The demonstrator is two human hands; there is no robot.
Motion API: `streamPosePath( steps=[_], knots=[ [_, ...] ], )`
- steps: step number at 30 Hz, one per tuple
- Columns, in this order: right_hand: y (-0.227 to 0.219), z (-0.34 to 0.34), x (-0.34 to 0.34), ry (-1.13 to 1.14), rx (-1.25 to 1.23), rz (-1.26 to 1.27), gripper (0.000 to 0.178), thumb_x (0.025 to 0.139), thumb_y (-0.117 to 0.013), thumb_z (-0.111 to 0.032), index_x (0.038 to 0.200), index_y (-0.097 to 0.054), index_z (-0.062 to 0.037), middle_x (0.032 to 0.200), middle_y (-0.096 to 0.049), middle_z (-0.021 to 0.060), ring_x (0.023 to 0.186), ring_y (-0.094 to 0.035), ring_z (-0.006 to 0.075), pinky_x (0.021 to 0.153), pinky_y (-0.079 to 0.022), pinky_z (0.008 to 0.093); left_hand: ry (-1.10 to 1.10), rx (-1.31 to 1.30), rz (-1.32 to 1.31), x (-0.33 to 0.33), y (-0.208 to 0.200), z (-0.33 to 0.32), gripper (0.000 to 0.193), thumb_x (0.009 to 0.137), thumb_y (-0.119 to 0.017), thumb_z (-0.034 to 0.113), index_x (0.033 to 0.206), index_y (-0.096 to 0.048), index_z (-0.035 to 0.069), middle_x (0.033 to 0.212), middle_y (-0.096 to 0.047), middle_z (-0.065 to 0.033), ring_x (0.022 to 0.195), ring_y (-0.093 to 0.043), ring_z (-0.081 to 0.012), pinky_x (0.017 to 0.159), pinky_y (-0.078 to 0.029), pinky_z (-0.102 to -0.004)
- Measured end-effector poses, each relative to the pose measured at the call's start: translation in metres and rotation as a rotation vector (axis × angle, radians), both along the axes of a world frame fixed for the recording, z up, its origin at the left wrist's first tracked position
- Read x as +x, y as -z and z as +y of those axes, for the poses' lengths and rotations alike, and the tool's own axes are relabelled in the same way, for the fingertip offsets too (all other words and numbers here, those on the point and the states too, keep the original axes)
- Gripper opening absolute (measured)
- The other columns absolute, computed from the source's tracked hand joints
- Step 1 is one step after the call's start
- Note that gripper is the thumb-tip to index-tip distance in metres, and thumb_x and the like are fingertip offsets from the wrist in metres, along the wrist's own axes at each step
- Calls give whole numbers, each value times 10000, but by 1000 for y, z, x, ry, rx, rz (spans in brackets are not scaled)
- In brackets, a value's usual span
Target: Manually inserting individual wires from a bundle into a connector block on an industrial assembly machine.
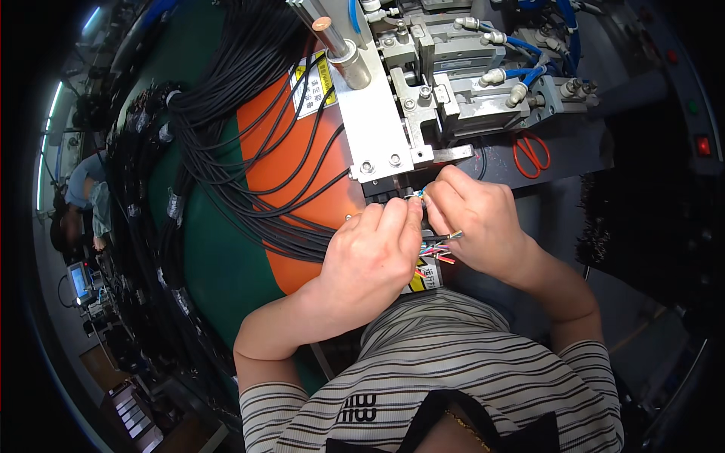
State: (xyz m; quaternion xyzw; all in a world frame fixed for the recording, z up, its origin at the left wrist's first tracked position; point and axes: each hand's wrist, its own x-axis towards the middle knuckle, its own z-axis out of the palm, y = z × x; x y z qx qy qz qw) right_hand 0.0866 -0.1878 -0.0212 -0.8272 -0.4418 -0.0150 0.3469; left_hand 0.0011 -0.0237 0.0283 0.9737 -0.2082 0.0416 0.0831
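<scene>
Pinching now | left hand [374,253] curled tight, fingertips closed on thin coloured wires [434,249] | right hand [476,219] closed too, pinching wire tips just under the metal press machine [393,128] | black cables [249,113] draped across orange mat [279,166], left

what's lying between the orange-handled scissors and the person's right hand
In the head view, only bare dark bench surface separates the scissors from the right hand.
</scene>
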Motion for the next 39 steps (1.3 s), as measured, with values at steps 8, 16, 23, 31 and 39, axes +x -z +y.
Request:
streamPosePath(
  steps=[8, 16, 23, 31, 39],
  knots=[
    [3, 0, -1, 13, 14, 16, 76, 790, -680, -55, 825, -620, -25, 791, -567, 80, 571, -596, 254, 485, -461, 359, -29, -86, 42, 1, 0, 5, 467, 705, -617, 15, 1162, -611, -79, 852, -498, -94, 732, -549, -213, 597, -481, -320],
    [-8, 0, 4, -27, -34, -1, 67, 789, -676, -49, 827, -623, -34, 769, -564, 81, 574, -598, 257, 489, -464, 363, -23, -65, 33, 2, 1, 5, 496, 689, -623, 27, 1177, -616, -61, 861, -497, -98, 742, -553, -231, 613, -476, -329],
    [2, -2, 11, -42, -58, 6, 103, 777, -671, -85, 740, -582, -49, 785, -585, 79, 588, -621, 267, 501, -484, 381, 18, -51, -9, 7, 5, 8, 447, 715, -625, 58, 1146, -623, -60, 867, -507, -95, 744, -549, -222, 615, -480, -320],
    [3, 0, 15, -38, 97, 129, 71, 808, -668, -20, 871, -644, 2, 735, -633, 104, 540, -593, 237, 493, -461, 330, -62, -165, -55, 0, 10, 18, 355, 702, -650, 20, 1053, -663, -30, 900, -559, -97, 777, -572, -231, 641, -491, -347],
    [3, -5, 4, 62, 128, 362, 118, 859, -646, -1, 975, -638, 16, 724, -623, 59, 529, -553, 88, 485, -408, 232, -225, -227, -122, -19, 25, 35, 385, 675, -650, -44, 1057, -684, -12, 910, -569, -121, 802, -594, -266, 673, -493, -369]
  ],
)
